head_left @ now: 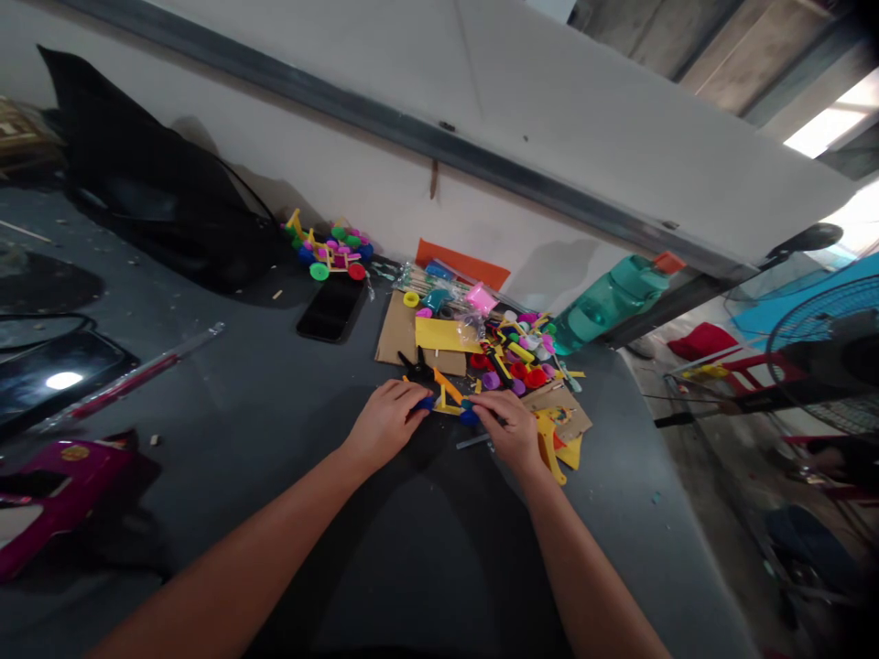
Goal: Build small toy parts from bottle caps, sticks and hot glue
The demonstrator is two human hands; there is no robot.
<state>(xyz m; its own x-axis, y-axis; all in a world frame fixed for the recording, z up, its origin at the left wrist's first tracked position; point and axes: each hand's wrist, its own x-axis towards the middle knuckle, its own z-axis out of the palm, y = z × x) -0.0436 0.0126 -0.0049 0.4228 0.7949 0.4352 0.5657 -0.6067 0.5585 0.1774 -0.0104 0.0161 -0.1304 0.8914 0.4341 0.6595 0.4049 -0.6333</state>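
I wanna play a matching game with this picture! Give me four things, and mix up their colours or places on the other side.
Things:
1. bottle
2. phone beside the little toy vehicles
3. small model with blue parts
4. stiff sheet by the white wall

Colours or places:
A. orange
B. between the left hand and right hand
C. see-through teal
D. black

Pairs: 1-C, 2-D, 3-B, 4-A

No readable text, brand, number or sign anywhere in view. On the magenta device (79, 487) at the far left of the dark table (275, 403), a small gold-orange emblem (74, 453) — too small and blurred to decipher. On the teal bottle (608, 302) by the wall (343, 146), a paler patch (589, 317) — impossible to tell whether printed.
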